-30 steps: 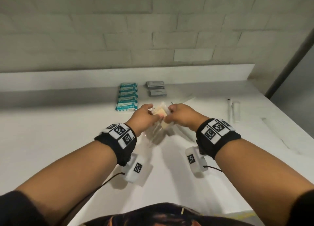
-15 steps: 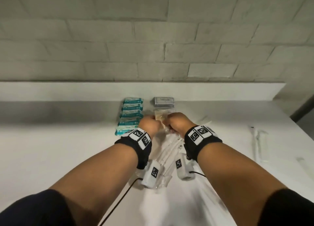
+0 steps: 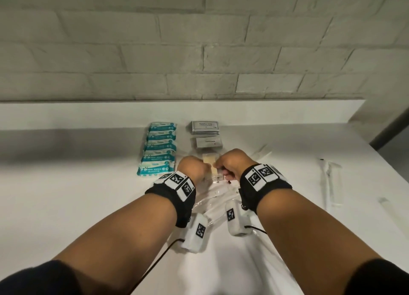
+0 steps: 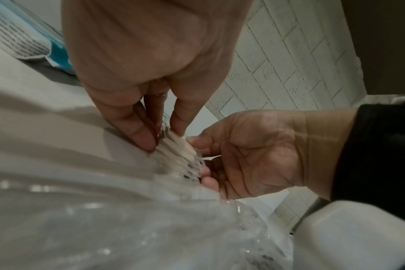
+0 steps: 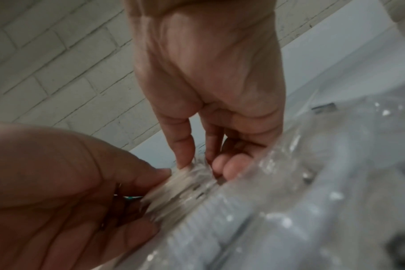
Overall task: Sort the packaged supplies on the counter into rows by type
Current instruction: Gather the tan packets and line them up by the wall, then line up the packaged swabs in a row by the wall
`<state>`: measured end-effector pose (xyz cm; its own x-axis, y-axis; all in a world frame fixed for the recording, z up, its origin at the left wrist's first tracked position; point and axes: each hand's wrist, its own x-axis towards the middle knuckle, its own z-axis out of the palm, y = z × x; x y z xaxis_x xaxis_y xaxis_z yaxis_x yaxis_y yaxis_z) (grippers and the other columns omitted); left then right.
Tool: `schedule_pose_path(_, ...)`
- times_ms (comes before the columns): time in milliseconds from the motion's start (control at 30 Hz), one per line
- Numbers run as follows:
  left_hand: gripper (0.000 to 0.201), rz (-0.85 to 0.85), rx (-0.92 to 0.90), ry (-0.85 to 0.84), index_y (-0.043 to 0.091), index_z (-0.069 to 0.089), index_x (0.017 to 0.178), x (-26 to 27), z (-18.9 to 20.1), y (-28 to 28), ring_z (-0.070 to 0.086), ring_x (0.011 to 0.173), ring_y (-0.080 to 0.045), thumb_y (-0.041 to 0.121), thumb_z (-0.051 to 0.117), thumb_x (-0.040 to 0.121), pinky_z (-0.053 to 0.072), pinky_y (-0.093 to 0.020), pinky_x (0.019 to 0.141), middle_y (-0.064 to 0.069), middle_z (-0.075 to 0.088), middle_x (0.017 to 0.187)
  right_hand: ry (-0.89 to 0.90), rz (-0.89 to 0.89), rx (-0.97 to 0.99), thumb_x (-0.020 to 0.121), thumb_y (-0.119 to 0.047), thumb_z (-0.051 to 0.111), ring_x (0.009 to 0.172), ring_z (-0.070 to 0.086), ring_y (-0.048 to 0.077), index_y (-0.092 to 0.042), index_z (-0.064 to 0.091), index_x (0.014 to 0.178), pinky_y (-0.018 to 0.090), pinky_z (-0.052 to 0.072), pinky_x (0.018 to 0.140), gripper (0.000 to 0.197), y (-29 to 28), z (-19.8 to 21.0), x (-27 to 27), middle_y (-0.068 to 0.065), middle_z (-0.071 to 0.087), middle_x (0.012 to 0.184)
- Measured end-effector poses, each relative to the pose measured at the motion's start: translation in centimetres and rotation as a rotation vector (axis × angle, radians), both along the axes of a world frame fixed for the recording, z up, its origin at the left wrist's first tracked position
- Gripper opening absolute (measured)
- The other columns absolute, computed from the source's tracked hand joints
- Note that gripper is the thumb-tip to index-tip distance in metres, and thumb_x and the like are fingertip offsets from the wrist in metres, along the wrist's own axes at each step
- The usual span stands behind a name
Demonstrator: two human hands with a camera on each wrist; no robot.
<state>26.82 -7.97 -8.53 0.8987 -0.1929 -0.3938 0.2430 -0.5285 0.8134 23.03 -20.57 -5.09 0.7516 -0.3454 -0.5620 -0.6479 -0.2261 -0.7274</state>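
Observation:
Both my hands pinch one small stack of clear packets with beige contents (image 3: 210, 160), the left hand (image 3: 195, 170) on its left edge and the right hand (image 3: 224, 166) on its right edge. The stack sits low over the counter just in front of a grey toothpaste sachet (image 3: 209, 143). In the left wrist view my fingers (image 4: 144, 138) and thumb close on the stack (image 4: 180, 148). The right wrist view shows my fingers (image 5: 185, 153) on the same stack (image 5: 180, 184). Several teal wipes packs (image 3: 159, 148) form a row to the left.
A stack of grey sachets (image 3: 204, 126) lies at the back by the white ledge (image 3: 287, 111). Clear wrapped items (image 3: 213, 202) lie under my wrists. More clear long wrappers (image 3: 332, 184) lie at the right of the white counter (image 3: 66, 195).
Both hands have carried the clear packet stack away from me toward the grey sachets and lowered it near the counter. The grips look unchanged.

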Motion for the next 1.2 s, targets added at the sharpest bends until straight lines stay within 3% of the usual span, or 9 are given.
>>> schedule_pose_path(133,0.030,-0.003,-0.003,-0.010,0.001,0.067,0.104,-0.4,0.2,0.0,0.066,0.101,-0.037,0.020,0.065,0.081,0.055,-0.046,0.088,-0.022,0.069,0.109,-0.029,0.064,-0.068,0.083,-0.007,0.066,0.046,0.041,0.018,-0.005,0.058,0.062,0.027,0.035,0.046,0.022,-0.1,-0.4,0.2,0.008,0.053,0.057)
schedule_pose_path(233,0.055,0.048,0.031,-0.062,-0.002,0.052,0.125,-1.2,0.6,0.0,0.064,0.104,-0.034,0.030,0.066,0.082,0.053,-0.043,0.092,-0.017,0.064,0.117,-0.140,0.137,-0.259,0.080,-0.021,0.072,0.071,0.061,0.020,-0.008,0.061,0.095,0.034,0.054,0.068,0.023,-0.6,-0.6,0.0,0.003,0.059,0.081)
schedule_pose_path(367,0.075,0.110,-0.071,-0.051,0.021,0.030,0.140,-2.8,2.0,1.1,0.062,0.108,-0.031,0.049,0.059,0.077,0.051,-0.046,0.095,-0.014,0.059,0.126,-0.244,0.186,-0.592,0.086,-0.044,0.057,0.100,0.062,0.027,-0.027,0.057,0.119,0.042,0.053,0.090,0.038,-3.9,0.3,-1.3,0.008,0.058,0.116)
schedule_pose_path(433,0.057,-0.051,0.038,-0.099,0.020,0.037,0.135,-4.0,2.7,2.3,0.061,0.107,-0.026,0.044,0.056,0.086,0.050,-0.041,0.095,-0.008,0.058,0.125,-0.061,0.381,-0.858,0.091,-0.039,0.050,0.115,0.050,0.034,-0.031,0.053,0.130,0.043,0.044,0.100,0.040,-6.0,0.5,-2.3,0.011,0.049,0.128)
schedule_pose_path(533,0.044,-0.373,0.405,-0.211,0.026,0.048,0.127,-6.1,3.3,4.3,0.059,0.107,-0.021,0.042,0.056,0.087,0.047,-0.033,0.093,-0.001,0.055,0.125,0.133,0.556,-0.916,0.085,-0.043,0.056,0.126,0.041,0.035,-0.039,0.044,0.138,0.044,0.037,0.107,0.054,-7.9,-0.1,-4.3,0.010,0.041,0.139)
schedule_pose_path(700,0.040,-0.511,0.537,-0.258,0.028,0.057,0.121,-9.5,2.6,5.7,0.057,0.110,-0.021,0.035,0.061,0.082,0.048,-0.036,0.096,0.000,0.055,0.123,0.145,0.618,-0.938,0.087,-0.032,0.056,0.126,0.040,0.029,-0.040,0.046,0.136,0.042,0.038,0.105,0.051,-7.6,0.6,-8.4,0.004,0.040,0.136)
schedule_pose_path(867,0.046,-0.580,0.498,-0.252,0.026,0.055,0.120,-12.9,2.6,6.2,0.058,0.106,-0.019,0.032,0.068,0.077,0.050,-0.036,0.092,0.001,0.056,0.119,-0.183,0.766,-0.810,0.085,-0.010,0.057,0.111,0.049,0.010,-0.036,0.057,0.126,0.026,0.042,0.091,0.048,-4.6,1.3,-12.2,-0.012,0.052,0.130)
schedule_pose_path(1033,0.058,-0.575,0.659,-0.274,0.020,0.043,0.125,-15.4,3.4,8.0,0.054,0.103,-0.021,0.042,0.069,0.078,0.046,-0.030,0.082,-0.003,0.049,0.121,-0.146,0.892,-1.054,0.084,-0.014,0.056,0.098,0.051,0.018,-0.030,0.057,0.107,0.028,0.040,0.077,0.029,-3.4,0.1,-14.5,-0.004,0.054,0.111)
schedule_pose_path(1200,0.037,-0.555,0.687,-0.263,0.018,0.046,0.118,-17.0,4.1,9.2,0.052,0.093,-0.016,0.034,0.059,0.087,0.041,-0.026,0.076,0.001,0.055,0.111,-0.057,1.016,-1.066,0.082,-0.016,0.059,0.089,0.045,0.016,-0.027,0.052,0.116,0.027,0.034,0.071,0.036,-2.3,1.4,-16.7,-0.003,0.050,0.110)
